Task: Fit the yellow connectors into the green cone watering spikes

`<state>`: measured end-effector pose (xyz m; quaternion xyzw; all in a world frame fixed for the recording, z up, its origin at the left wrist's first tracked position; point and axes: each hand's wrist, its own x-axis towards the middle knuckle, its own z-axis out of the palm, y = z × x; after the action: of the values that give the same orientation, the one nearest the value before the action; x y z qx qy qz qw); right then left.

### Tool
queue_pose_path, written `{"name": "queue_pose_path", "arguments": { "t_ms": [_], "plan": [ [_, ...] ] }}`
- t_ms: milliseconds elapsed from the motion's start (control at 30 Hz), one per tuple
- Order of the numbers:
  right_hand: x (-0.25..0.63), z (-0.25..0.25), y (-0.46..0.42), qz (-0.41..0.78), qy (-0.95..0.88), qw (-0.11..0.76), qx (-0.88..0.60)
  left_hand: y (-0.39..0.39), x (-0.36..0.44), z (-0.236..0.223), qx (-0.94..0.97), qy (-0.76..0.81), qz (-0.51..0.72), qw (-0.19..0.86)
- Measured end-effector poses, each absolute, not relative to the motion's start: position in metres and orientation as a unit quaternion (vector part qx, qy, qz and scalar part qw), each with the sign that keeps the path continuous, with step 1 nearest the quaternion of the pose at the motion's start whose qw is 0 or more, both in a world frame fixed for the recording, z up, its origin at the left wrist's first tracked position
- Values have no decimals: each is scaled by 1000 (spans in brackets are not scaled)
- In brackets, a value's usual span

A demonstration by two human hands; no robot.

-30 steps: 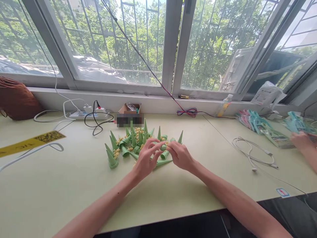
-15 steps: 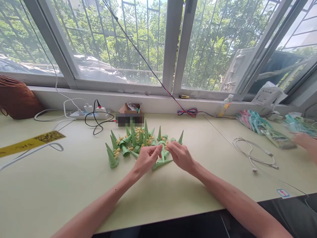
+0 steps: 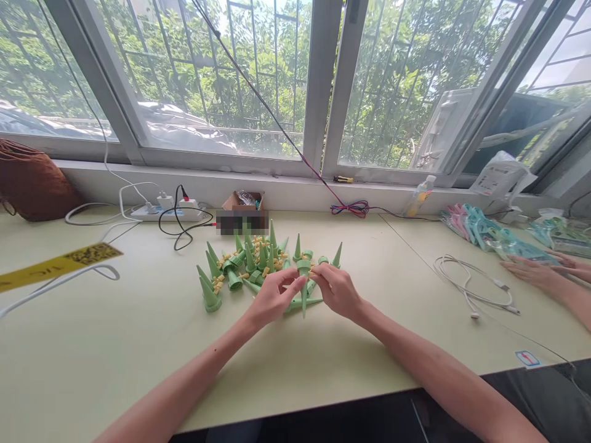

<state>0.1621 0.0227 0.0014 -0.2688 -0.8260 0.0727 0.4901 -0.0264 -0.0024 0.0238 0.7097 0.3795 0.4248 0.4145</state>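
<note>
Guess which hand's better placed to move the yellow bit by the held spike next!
Probably the right hand: it's at the yellow bit, while the left hand holds the spike.

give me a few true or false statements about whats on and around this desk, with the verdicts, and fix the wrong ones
1. The left hand holds a green spike with its point down. True.
2. The right hand is far away from that spike. False: the right hand is close beside it.
3. Several other green spikes stand point up. True.
4. The brown bag is at the far right. False: the brown bag is at the far left.
5. Another person's hand shows at the right. True.
</note>
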Motion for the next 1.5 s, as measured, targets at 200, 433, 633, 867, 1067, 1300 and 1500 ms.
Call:
{"name": "queue_pose_path", "arguments": {
  "t_ms": [200, 433, 633, 867, 1067, 1300, 1500],
  "plan": [
    [160, 8, 18, 153, -803, 489, -303, -1, -26, 21, 722, 380, 423, 394],
    [158, 11, 13, 256, -776, 463, -344, 0, -25, 17, 730, 383, 426, 373],
    [158, 8, 14, 288, -761, 463, -353, 0, -24, 18, 722, 391, 433, 373],
    [157, 9, 13, 312, -747, 467, -356, -1, -23, 21, 708, 393, 441, 387],
    [155, 9, 11, 341, -734, 477, -343, -2, -23, 26, 675, 383, 447, 446],
    [156, 7, 11, 337, -744, 486, -310, -2, -24, 31, 612, 362, 432, 555],
    [156, 10, 10, 333, -753, 478, -306, -3, -23, 33, 585, 352, 419, 598]
  ]
}}
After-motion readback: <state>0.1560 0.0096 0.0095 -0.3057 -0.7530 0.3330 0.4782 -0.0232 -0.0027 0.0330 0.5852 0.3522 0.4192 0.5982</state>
